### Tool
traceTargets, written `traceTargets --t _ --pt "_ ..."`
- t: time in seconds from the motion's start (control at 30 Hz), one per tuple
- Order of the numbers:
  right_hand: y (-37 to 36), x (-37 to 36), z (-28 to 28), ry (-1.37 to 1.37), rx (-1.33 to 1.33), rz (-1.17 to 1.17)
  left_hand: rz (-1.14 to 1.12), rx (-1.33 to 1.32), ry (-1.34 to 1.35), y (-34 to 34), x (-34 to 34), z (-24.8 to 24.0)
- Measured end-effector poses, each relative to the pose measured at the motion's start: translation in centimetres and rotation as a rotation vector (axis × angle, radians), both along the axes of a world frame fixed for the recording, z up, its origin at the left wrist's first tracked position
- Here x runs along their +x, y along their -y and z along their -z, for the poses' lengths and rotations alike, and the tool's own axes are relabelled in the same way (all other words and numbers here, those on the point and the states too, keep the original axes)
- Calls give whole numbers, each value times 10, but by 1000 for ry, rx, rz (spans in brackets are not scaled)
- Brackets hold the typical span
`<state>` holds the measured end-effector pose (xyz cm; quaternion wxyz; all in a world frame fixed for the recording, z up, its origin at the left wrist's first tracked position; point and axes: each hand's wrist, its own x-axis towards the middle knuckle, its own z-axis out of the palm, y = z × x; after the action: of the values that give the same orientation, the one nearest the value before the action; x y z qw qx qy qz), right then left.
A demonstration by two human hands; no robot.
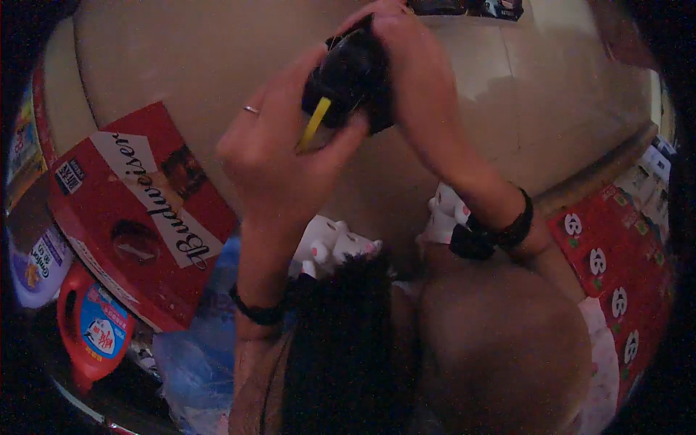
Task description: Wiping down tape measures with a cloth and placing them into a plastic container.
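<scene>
My left hand (pixel 279 156), with a ring on one finger, holds the lower left side of a crumpled, glossy black object (pixel 355 69) over the floor. Around its top and right side curls my right hand (pixel 417 69). Its kind does not show in the dim, blurred view; it could be a bag or soft packet. A narrow yellow strip (pixel 317 119) lies slanted across its lower left, beside my left fingers. Dark bands circle both wrists. Below my hands are two white, animal-faced slippers, the left one (pixel 330 243) and the right one (pixel 444 210).
On the left stand a red cardboard carton (pixel 134 210), a red jug (pixel 90 330) and a pale purple bottle (pixel 40 268). Blue plastic wrap (pixel 199 341) lies near the carton. Red patterned packs (pixel 616 254) fill the right side. Black packages (pixel 471 7) rest at the far edge of the tiled floor (pixel 522 94).
</scene>
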<state>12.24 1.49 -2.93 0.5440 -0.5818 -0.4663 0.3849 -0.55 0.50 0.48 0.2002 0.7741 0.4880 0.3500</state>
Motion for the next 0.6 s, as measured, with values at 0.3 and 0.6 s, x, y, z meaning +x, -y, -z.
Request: traceTargets --t 0.3,0.6 --pt "2 -7 -31 -96 -218 -150 -16 111 12 -8 -6 11" --pt "-1 -9 -35 477 11 -227 94 227 -12 -8 -14 37"
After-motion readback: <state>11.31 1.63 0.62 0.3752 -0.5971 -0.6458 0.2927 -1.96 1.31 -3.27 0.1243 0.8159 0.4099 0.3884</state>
